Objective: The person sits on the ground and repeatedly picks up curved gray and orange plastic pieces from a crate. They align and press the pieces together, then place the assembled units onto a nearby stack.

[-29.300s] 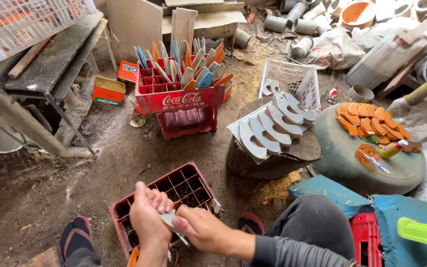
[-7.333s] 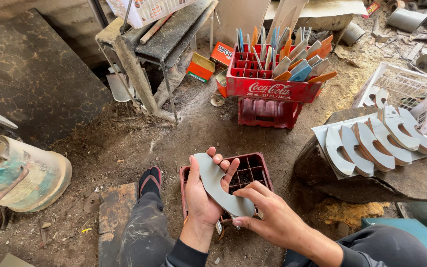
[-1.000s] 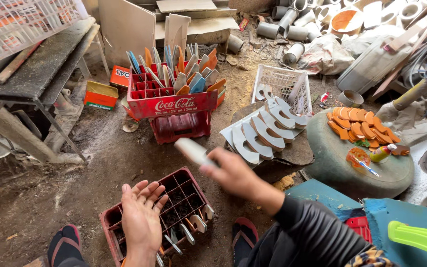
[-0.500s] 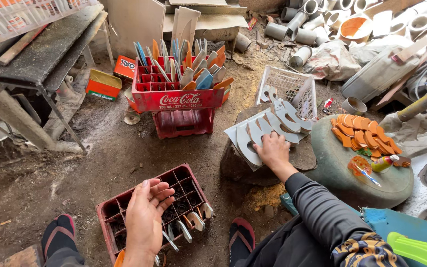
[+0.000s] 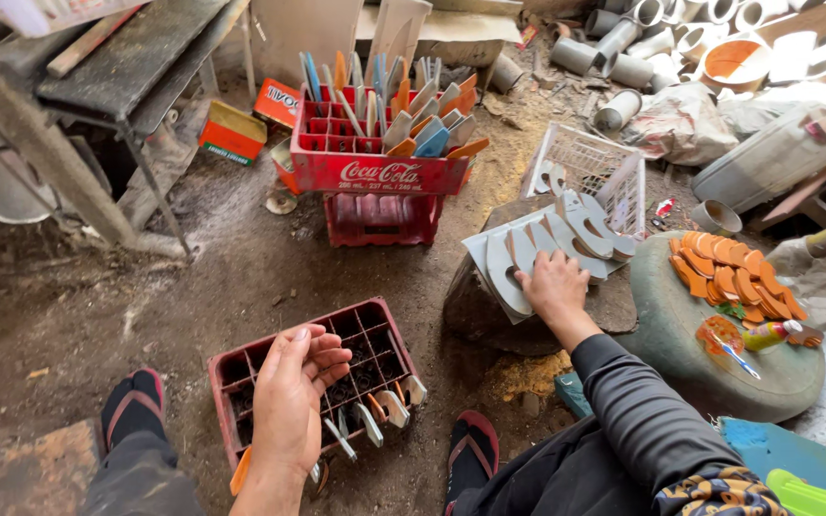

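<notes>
The right hand (image 5: 554, 285) lies palm down, fingers spread and flat, on the near end of a fanned row of grey curved blades (image 5: 547, 244). It presses on the top of the nearest blade rather than closing around it, so nothing is gripped yet. The blades overlap like tiles across a dark flat stone (image 5: 537, 306) directly under the hand. Just beyond the hand, at the far end of the row, stands a white wire basket (image 5: 590, 167) with a few more blades in it. To the hand's right, a round green slab (image 5: 709, 358) carries a heap of orange curved pieces (image 5: 733, 277).

The left hand (image 5: 293, 406) hovers empty, palm up, fingers loosely curled, over the near red crate (image 5: 313, 377). A few handled pieces stick up from the cells along the crate's front edge, just right of this hand. Well beyond it, 2 more red crates (image 5: 380, 177) sit stacked, the top one bristling with finished blades in several colours.

To lift 1 blade cleanly, I judge the right hand should slide the nearest one toward the body until its edge clears the blade beneath, then pinch it by thumb and fingers, so the rest of the fan is not dragged off the stone.
</notes>
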